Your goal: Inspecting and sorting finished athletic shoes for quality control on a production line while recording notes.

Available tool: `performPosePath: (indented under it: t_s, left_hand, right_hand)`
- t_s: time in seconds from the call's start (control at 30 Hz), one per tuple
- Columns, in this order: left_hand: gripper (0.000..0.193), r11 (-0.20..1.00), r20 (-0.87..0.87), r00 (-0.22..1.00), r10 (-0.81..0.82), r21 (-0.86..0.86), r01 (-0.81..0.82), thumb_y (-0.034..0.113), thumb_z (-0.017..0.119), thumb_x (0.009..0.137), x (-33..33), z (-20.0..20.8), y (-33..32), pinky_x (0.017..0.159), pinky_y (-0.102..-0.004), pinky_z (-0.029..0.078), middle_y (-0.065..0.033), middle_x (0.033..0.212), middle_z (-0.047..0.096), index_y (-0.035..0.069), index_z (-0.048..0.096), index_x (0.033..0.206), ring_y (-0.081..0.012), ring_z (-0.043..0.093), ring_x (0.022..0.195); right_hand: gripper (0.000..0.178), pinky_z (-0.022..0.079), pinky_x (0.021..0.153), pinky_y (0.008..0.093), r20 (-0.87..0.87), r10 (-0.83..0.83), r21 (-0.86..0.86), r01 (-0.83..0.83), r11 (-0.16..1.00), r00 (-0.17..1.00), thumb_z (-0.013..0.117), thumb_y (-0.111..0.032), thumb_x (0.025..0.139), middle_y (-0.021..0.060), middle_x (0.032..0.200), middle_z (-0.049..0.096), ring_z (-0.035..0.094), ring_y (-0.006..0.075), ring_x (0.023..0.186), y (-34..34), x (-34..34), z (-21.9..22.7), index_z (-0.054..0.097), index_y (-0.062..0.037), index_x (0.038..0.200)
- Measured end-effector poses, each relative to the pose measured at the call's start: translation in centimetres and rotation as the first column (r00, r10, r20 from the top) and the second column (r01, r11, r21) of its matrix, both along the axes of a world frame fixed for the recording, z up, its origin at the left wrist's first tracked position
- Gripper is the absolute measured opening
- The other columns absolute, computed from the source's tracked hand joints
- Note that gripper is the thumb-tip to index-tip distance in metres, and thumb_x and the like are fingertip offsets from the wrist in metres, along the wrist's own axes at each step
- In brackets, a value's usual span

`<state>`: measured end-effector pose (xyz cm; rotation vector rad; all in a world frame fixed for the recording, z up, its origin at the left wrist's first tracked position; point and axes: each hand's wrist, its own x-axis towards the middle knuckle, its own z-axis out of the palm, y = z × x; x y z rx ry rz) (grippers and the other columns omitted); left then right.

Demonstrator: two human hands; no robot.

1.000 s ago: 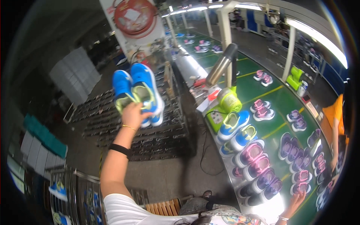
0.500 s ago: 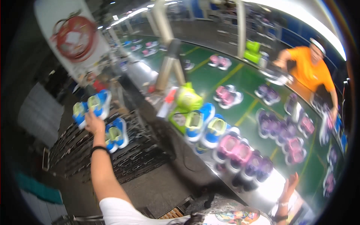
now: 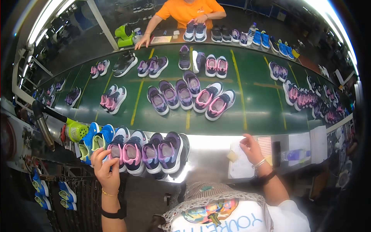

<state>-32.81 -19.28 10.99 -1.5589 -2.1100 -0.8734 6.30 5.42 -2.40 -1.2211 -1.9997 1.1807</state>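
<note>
My left hand (image 3: 105, 168) is at the near edge of the line, its fingers loosely bent and apart. It is in front of a navy sneaker with pink lining (image 3: 132, 152) and beside a pair of blue sneakers with lime lining (image 3: 102, 136); no shoe is visibly gripped. To the right of these stands a purple-and-navy pair (image 3: 170, 151). My right hand (image 3: 252, 150) hovers over white papers (image 3: 241, 164) on the metal ledge, fingers apart and holding nothing. Two more blue pairs sit on the dark rack (image 3: 87, 201) at lower left, including one pair (image 3: 67, 195).
Across the green conveyor belt (image 3: 154, 125) stand several sneakers, with a central cluster (image 3: 185, 94). Opposite, a person in orange (image 3: 189, 13) touches a grey-and-pink pair (image 3: 194, 31). A lime clog (image 3: 77, 131) stands at left, a bottle (image 3: 297, 155) at right.
The view has turned right. My left hand has let go of the blue pair, now on the rack, and come back to the shoes on the ledge.
</note>
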Motion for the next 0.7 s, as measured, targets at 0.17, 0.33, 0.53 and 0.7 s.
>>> performPosePath:
  t_s: [0.17, 0.33, 0.53, 0.7]
  left_hand:
    - [0.011, 0.85, 0.086, 0.909, -0.409, -0.327, 0.413, 0.006, 0.066, 0.065, 3.1, -1.7, 14.5, 0.09, -0.0426, 0.033, -0.0048, 0.099, 0.059, 0.009, 0.063, 0.075, -0.0262, 0.05, 0.103]
    - [0.053, 0.546, 0.389, 0.903, -0.184, -0.723, 0.423, 0.016, 0.058, 0.078, 2.8, -9.7, 26.8, 0.084, -0.0414, 0.042, -0.0174, 0.102, 0.057, 0.015, 0.039, 0.127, -0.0341, 0.053, 0.097]
    - [0.061, 0.613, 0.302, 0.932, 0.202, -0.781, 0.12, 0.038, 0.056, 0.079, 3.4, -19.7, 40.8, 0.079, -0.0421, 0.046, -0.0206, 0.102, 0.059, 0.02, 0.033, 0.132, -0.0338, 0.058, 0.094]
    - [0.055, 0.495, 0.247, 0.897, 0.366, -0.868, 0.037, 0.052, 0.05, 0.079, 5.1, -20.2, 44.2, 0.083, -0.0408, 0.046, -0.0134, 0.108, 0.059, 0.015, 0.052, 0.119, -0.0276, 0.057, 0.102]
  right_hand:
    - [0.04, 0.047, 0.071, 0.0283, 0.019, 0.013, -0.196, -0.009, 0.981, 1.0, 0.059, -0.014, 0.082, 0.0092, 0.088, 0.058, 0.058, 0.0171, 0.078, 3.5, 0.1, -1.4, 0.044, -0.0042, 0.118]
    - [0.044, 0.047, 0.072, 0.0288, -0.014, 0.101, -0.306, -0.1, 0.947, 0.995, 0.059, -0.015, 0.082, 0.01, 0.091, 0.058, 0.058, 0.0171, 0.081, 5.8, -3.8, -1.0, 0.041, -0.0031, 0.12]
    - [0.047, 0.048, 0.071, 0.0282, -0.029, 0.216, -0.312, -0.214, 0.926, 0.976, 0.06, -0.015, 0.081, 0.0104, 0.095, 0.055, 0.057, 0.0168, 0.082, 7.6, -8.1, -2.1, 0.04, -0.0045, 0.123]
    - [0.048, 0.049, 0.071, 0.0282, 0.054, 0.186, -0.356, -0.155, 0.922, 0.981, 0.061, -0.013, 0.08, 0.0112, 0.096, 0.055, 0.058, 0.017, 0.081, 8.1, -8.6, -2.3, 0.04, -0.0035, 0.123]
